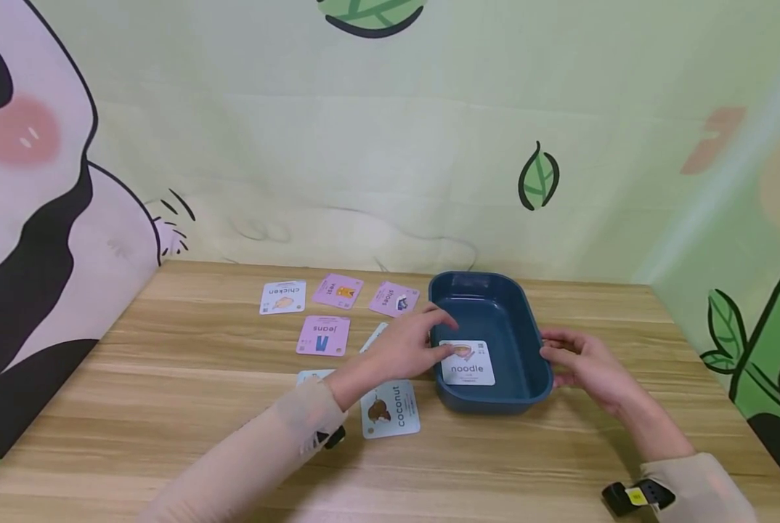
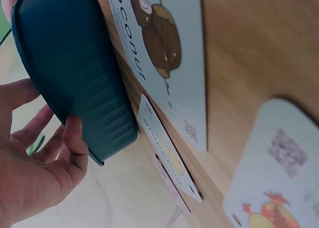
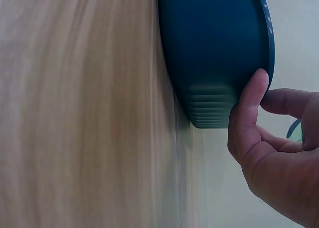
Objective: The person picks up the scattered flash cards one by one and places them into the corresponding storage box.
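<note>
A dark blue plastic bin (image 1: 501,388) stands on the table with a white "noodle" card (image 1: 468,367) lying face up inside, at its near left corner. My left hand (image 1: 408,345) reaches over the bin's left rim. Its thumb overlaps the card's top edge in the head view, and the fingers are spread apart from the thumb. In the left wrist view, the left thumb (image 2: 75,138) shows beside the rim; the card is hidden there. At the opposite side, my right hand (image 1: 589,367) grips the bin's right rim, its thumb (image 3: 251,96) against the outer wall.
Left of the bin lie a "coconut" card (image 1: 390,410), a "jeans" card (image 1: 323,335), a "chicken" card (image 1: 282,298), a "vest" card (image 1: 338,290) and a "shoes" card (image 1: 393,299). My left arm partly covers further pale blue cards. A printed cloth backdrop (image 1: 364,145) rises behind the table.
</note>
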Available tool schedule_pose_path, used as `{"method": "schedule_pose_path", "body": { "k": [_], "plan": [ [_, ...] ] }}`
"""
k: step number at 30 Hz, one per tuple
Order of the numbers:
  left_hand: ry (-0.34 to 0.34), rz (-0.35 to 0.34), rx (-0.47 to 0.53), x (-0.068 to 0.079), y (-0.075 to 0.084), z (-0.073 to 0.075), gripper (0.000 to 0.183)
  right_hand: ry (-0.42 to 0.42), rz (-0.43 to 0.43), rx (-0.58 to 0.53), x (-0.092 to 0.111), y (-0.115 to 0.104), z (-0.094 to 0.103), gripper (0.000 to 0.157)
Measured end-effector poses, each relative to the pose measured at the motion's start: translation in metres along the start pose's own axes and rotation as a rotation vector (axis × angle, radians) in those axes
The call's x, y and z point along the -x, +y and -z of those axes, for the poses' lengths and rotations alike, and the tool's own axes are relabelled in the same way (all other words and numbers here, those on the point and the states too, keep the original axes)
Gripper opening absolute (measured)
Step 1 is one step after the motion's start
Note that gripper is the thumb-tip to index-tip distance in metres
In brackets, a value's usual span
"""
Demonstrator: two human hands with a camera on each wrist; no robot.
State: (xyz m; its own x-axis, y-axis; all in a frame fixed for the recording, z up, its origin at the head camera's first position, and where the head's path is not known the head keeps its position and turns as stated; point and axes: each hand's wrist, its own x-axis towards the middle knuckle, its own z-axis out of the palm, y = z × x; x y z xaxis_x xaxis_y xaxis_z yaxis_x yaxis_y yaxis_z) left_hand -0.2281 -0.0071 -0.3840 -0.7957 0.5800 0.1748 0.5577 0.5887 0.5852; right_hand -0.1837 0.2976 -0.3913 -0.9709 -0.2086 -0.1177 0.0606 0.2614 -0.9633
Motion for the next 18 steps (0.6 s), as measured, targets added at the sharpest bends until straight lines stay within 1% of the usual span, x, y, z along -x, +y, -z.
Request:
{"method": "schedule_pose_path", "body": {
  "k": [3, 6, 9, 12, 14, 18],
  "plan": [
    [0.014, -0.002, 0.034, 0.001, -0.004, 0.003, 0.030, 0.002, 0.000, -0.003, 0.000, 0.000, 0.000, 0.054],
    [0.042, -0.006, 0.071, 0.003, -0.010, 0.007, 0.028, 0.005, -0.002, -0.007, 0.000, 0.001, 0.000, 0.054],
    [0.092, -0.017, 0.096, 0.005, -0.016, 0.012, 0.025, 0.007, -0.005, -0.003, -0.001, 0.003, 0.000, 0.053],
    [0.131, -0.006, 0.118, 0.007, -0.022, 0.019, 0.024, 0.008, -0.009, -0.004, -0.001, 0.003, 0.000, 0.053],
    [0.141, 0.016, 0.118, 0.009, -0.028, 0.025, 0.023, 0.006, -0.005, -0.006, -0.001, 0.002, 0.000, 0.054],
    [0.147, 0.091, 0.143, 0.013, -0.045, 0.037, 0.018, 0.003, -0.003, -0.006, 0.000, 0.001, 0.000, 0.055]
  ]
}}
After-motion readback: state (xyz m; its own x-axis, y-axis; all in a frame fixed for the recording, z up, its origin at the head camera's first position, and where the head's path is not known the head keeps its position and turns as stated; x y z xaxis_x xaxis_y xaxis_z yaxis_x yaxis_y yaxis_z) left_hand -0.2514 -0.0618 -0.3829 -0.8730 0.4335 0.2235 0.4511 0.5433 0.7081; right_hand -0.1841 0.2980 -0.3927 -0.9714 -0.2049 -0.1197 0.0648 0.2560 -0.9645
